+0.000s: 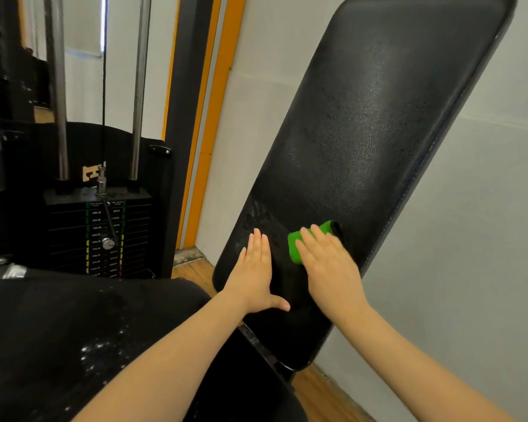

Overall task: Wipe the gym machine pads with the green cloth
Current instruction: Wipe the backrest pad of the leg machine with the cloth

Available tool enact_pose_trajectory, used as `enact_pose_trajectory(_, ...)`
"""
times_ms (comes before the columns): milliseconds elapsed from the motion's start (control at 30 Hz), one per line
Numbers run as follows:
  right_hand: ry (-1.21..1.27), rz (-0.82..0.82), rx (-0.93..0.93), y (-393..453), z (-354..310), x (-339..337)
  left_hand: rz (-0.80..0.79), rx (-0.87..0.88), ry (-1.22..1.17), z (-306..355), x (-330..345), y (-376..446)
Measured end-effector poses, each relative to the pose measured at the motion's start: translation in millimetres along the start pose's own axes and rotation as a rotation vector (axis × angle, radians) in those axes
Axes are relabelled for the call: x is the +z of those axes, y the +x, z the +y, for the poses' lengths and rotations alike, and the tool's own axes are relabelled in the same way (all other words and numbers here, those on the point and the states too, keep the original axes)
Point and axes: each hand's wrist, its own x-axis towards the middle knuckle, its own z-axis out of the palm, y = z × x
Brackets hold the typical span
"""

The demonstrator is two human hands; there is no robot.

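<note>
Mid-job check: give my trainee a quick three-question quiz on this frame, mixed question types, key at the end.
1. True or false: the folded green cloth lies under the right hand.
2. What does the left hand do on the tall black padded backrest? A grips its edge; B rests flat; C holds the cloth.
3. Fill in: the black weight stack stands to the backrest's ____.

Key: 1 true; 2 B; 3 left.

Soft even light, sheen on back pad
</note>
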Motion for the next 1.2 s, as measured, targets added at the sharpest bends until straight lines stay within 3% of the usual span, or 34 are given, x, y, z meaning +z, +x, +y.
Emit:
enact_pose_trajectory(100,0.064,-0.162,-0.102,-22,-9,5,0.006,0.007,-0.002,-1,2,0)
enact_pose_trajectory(200,0.075,-0.102,-0.123,2,5,1,0.029,0.002,-0.015,-3,3,-1)
enact_pose_trajectory(300,0.019,0.011,-0.013,40,20,-6,0.044,-0.037,-0.044,-5,8,-3)
enact_pose_trajectory(400,0.05,-0.013,0.051,44,11,-2,0.019,-0.115,-0.134,-9,16,-6)
enact_pose_trajectory(567,0.107,-0.295,-0.206,-3,-20,9,0.003,-0.106,-0.158,-13,21,-4)
enact_pose_trajectory(733,-0.045,-0.107,-0.092,66,15,-1,0.017,-0.099,-0.167,-13,22,-3)
enact_pose_trajectory(800,-0.047,-0.121,-0.005,88,20,-6,0.012,-0.103,-0.165,-13,21,-4)
enact_pose_trajectory(900,-0.079,-0.254,0.009,75,-4,-3,0.007,-0.101,-0.162,-14,21,-5)
enact_pose_trajectory(1000,-0.123,-0.487,-0.226,37,-32,-5,0.012,-0.096,-0.179,-15,22,-5)
enact_pose_trajectory(1067,-0.111,-0.555,-0.295,36,-30,-12,0.014,-0.098,-0.189,-15,23,-5)
enact_pose_trajectory(1200,-0.107,-0.385,-0.211,85,-9,-6,0.009,-0.098,-0.163,-15,21,-4)
